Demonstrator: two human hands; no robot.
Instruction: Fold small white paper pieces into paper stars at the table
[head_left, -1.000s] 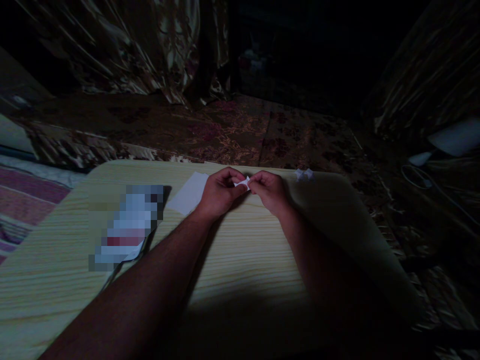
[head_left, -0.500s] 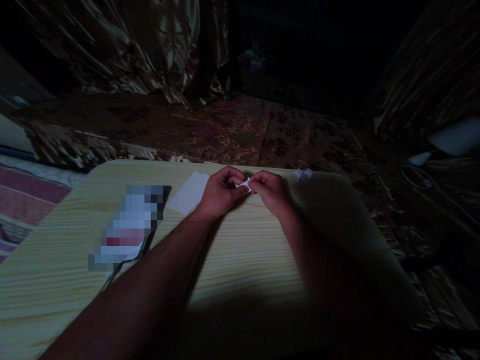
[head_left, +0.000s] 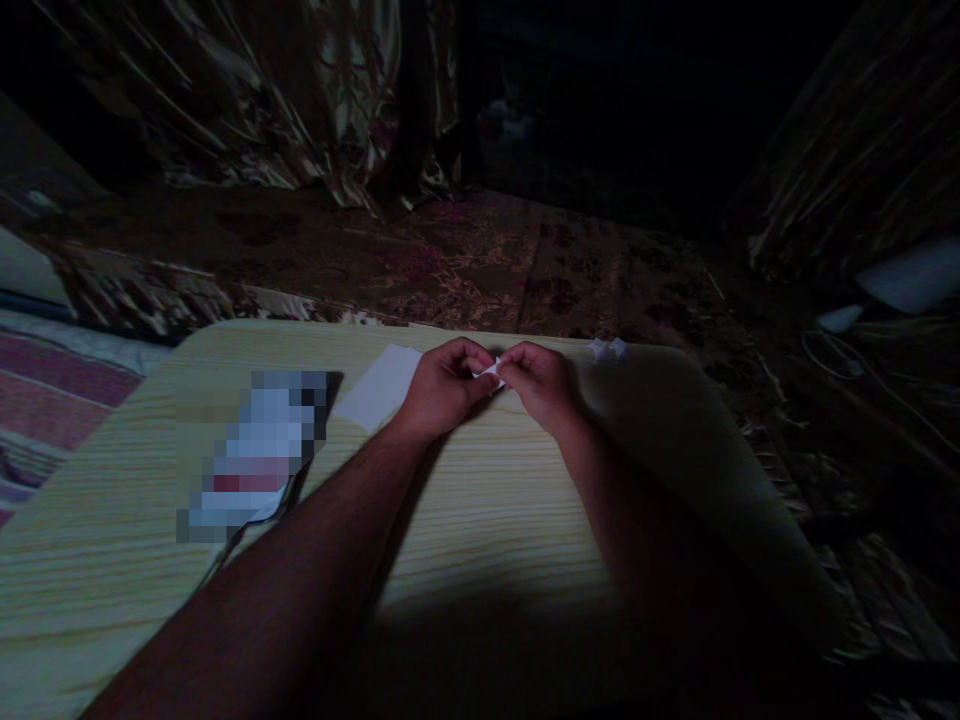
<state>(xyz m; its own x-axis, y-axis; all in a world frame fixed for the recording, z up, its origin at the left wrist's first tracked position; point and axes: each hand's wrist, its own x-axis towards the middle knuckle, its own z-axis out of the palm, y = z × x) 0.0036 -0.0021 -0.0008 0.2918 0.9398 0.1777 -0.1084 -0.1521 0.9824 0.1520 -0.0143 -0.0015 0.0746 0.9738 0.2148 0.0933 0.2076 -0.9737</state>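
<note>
Between my two hands is a small piece of folded white paper, mostly covered by fingers. My left hand pinches it from the left, thumb on the near side. From the right, my right hand grips its other end between thumb and forefinger. Flat white paper lies on the wood-grain table just left of my left hand. Two small folded paper stars sit close together near the far edge, beyond my right hand.
On the table's left lies a blurred-out object with a cable running from its near end. A patterned cloth covers the surface behind the table. At right are a white lamp-like object and a white cord. The room is dark.
Almost nothing differs. My fingers have shifted very slightly on the folded paper, and the picture is a little darker.
</note>
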